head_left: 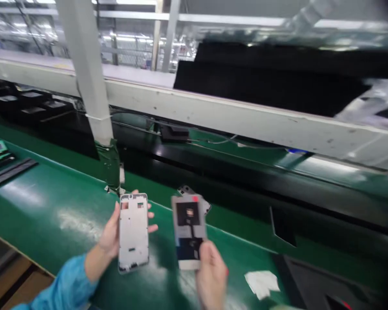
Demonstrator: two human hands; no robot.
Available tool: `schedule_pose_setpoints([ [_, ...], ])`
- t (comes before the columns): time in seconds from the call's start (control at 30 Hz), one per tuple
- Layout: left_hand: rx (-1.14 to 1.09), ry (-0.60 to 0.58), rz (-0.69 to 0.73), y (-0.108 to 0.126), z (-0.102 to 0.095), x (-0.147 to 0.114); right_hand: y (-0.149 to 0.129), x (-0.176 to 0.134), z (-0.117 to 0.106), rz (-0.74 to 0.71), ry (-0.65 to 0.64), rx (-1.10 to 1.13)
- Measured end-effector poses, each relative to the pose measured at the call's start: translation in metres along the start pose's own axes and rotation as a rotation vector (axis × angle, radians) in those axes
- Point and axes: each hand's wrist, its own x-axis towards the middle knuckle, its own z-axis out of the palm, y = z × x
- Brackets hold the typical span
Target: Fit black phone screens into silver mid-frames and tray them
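Note:
My left hand (111, 230), in a blue sleeve, grips a silver phone frame (133, 232) with its flat face toward me. Small cutouts show near the frame's top, and its fingers reach round behind to the right edge. In my right hand (212, 271) is a phone screen panel (190, 232), held by its lower right edge, thumb on its face. Dark patches, a flex strip and a red tab mark the panel's visible side; it looks slightly blurred. Both parts are apart, above the green bench (74, 215). Partly behind the panel lies another phone part (207, 207).
A white post (87, 73) wrapped in green at its base stands left of centre. Beyond the bench runs a dark conveyor belt (239, 193) carrying a thin dark panel (283, 228). A crumpled white cloth (262, 283) lies right, beside a black tray (323, 280).

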Motion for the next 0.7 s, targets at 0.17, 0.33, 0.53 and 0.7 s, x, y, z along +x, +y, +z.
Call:
schedule_pose_setpoints([
  [0.17,-0.153,-0.025,-0.194,-0.007,-0.009,-0.045,-0.018,0.008,0.129,0.06,0.215,0.216],
  [0.33,-0.031,-0.304,-0.257,-0.011,-0.013,-0.047,-0.034,-0.012,0.133,0.107,-0.014,0.329],
  [0.53,0.431,-0.328,0.055,-0.052,-0.015,-0.041,-0.086,0.0,0.094,-0.227,0.084,0.079],
  [0.7,0.879,-0.539,0.45,-0.071,-0.016,-0.03,-0.097,0.013,0.087,-0.261,0.159,0.16],
])
